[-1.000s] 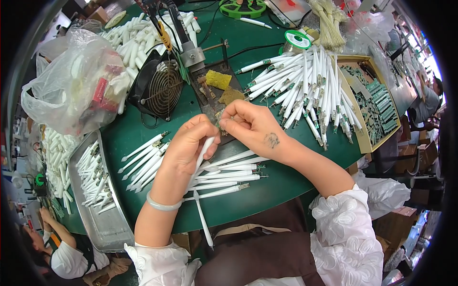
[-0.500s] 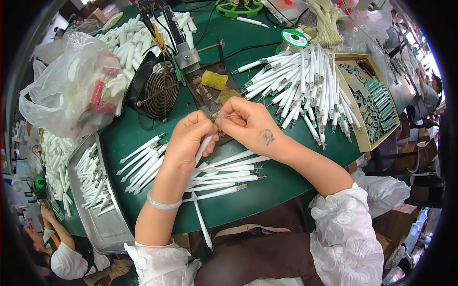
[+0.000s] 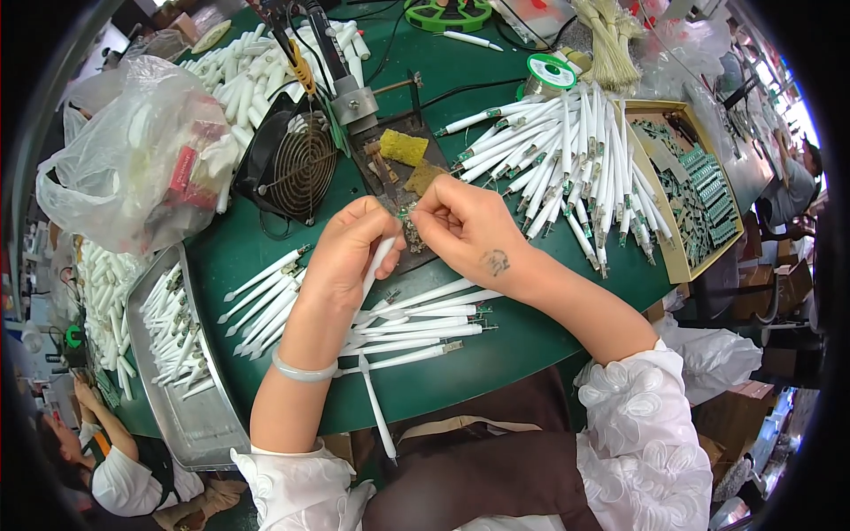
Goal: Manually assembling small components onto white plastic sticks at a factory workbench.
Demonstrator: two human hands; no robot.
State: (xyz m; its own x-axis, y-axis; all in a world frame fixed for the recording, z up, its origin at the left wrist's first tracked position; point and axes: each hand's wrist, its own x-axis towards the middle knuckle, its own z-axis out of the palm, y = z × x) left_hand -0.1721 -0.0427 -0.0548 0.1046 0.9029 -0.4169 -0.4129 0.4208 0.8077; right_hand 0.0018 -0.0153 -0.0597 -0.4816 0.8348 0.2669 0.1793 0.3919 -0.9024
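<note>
My left hand (image 3: 350,252) is wrapped round a slim white plastic stick (image 3: 381,261), which slants up through the fist. A small green circuit board (image 3: 405,214) shows at the stick's upper end, between my two hands. My right hand (image 3: 469,232) is pinched closed right beside that board; what its fingertips hold is too small to make out. Beneath my hands lies a dark work plate with a yellow sponge (image 3: 404,148) and a browner sponge (image 3: 425,177). Several similar white sticks (image 3: 416,329) with boards at their ends lie by my left forearm.
A big pile of white sticks (image 3: 567,150) lies at right, beside a box of circuit boards (image 3: 664,237). At left are a metal tray (image 3: 208,434), a small fan (image 3: 301,173) and a plastic bag (image 3: 106,195). A solder spool (image 3: 551,73) stands behind. Another person sits at lower left.
My right fingertips have shifted slightly right, away from my left fingers, and the green board now shows between them. The left hand keeps its hold on the stick.
</note>
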